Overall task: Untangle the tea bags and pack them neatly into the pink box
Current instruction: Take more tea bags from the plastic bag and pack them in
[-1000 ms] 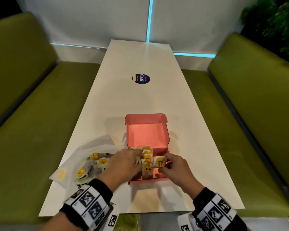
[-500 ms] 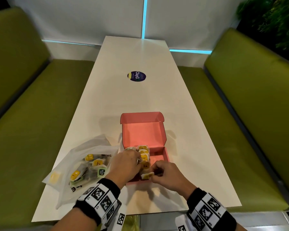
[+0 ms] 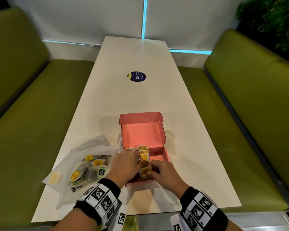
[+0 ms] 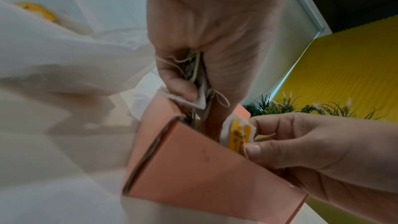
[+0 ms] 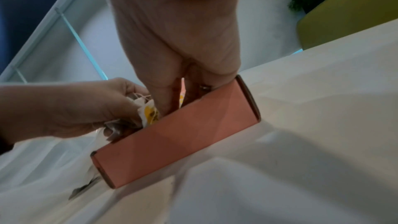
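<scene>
The open pink box point(image 3: 166, 156) stands on the white table point(image 3: 133, 100), its lid tilted back. A row of yellow-tagged tea bags point(image 3: 144, 154) stands in its left half. My left hand point(image 3: 138, 159) is at the left of the row and pinches a tea bag with a looped string point(image 4: 199, 89) over the box's near left corner. My right hand point(image 3: 151, 170) pinches a yellow-tagged tea bag point(image 3: 145, 173) at the near end of the row, just inside the front wall point(image 4: 206, 181). In the right wrist view my right fingers point(image 5: 165, 101) reach down into the pink box point(image 5: 178, 135).
A clear plastic bag point(image 3: 83, 157) with several more tea bags, yellow-tagged and one green-tagged point(image 3: 101, 171), lies left of the box. A round dark sticker point(image 3: 136, 76) is on the table farther back. Green benches point(image 3: 32, 130) flank both sides.
My right hand has carried its tea bag from the right of the row to the near end and lowered it into the box. My left hand stayed at the row's left side.
</scene>
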A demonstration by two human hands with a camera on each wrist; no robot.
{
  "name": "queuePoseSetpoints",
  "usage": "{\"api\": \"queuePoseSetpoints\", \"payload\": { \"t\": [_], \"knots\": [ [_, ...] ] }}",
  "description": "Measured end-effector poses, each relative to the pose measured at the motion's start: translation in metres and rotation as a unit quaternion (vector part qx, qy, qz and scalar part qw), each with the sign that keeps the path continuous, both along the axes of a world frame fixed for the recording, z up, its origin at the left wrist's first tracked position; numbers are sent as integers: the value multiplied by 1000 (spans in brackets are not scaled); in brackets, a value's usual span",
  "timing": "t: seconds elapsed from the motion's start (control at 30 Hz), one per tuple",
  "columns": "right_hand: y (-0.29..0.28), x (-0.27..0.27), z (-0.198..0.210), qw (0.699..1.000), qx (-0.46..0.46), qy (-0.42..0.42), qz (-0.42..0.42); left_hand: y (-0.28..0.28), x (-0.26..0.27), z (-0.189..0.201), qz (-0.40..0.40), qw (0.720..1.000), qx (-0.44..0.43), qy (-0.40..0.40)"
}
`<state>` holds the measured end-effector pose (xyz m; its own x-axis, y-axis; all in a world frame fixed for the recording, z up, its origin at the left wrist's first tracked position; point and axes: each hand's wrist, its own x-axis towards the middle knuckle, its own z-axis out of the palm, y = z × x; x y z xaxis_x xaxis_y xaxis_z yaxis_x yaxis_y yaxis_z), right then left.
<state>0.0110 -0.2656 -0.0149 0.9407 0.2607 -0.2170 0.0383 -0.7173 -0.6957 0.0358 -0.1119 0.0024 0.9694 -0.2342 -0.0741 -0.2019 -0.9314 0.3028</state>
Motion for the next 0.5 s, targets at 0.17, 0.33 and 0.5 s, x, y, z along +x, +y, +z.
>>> {"api": "queuePoseSetpoints", "payload": {
  "t": [0.17, 0.33, 0.5],
  "knots": [
    [8, -2, -7, 997, -35, -33, -61, 3, 1, -3, 38, 998, -53, 24],
    [9, -5, -7, 993, -26, -89, -78, 14, -4, 1, 181, 911, -356, 101],
    [15, -11, 21, 970, 124, -179, -111, 12, -13, 23, 259, 714, -597, 258]
  ]
}}
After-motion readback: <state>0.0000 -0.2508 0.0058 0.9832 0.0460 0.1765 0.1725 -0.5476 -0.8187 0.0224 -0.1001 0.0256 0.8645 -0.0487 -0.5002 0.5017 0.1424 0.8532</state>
